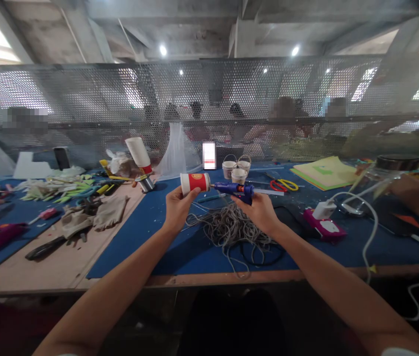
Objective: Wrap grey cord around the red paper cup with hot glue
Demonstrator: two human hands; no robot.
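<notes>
My left hand (176,207) gripped the cup (195,183) sideways, seemingly presenting its end to the glue gun (231,188) my right hand (261,211) clasped.

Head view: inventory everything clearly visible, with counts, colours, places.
paper cup: one, red and white, left hand
glue gun: one, blue, right hand
mats: two, blue, centre, left
cord: one tangle, grey, centre mat
buckets: three, white, behind glue gun
scissors: count unclear, red and yellow, right of buckets
paper: stack, yellow and green, back right
jar: one, clear, far right
power strips: two, magenta, right, left
charger: one, white, right
cup stack: one, white, back left
metal cylinder: one, silver, by cups
gloves: count unclear, beige, left
mixed clutter: many, partly pale green, left
bright panel: one, white, back centre
mesh partition: one, grey, background
people: several, blurred, behind partition
left hand: one, bare, centre
right hand: one, bare, centre
</notes>
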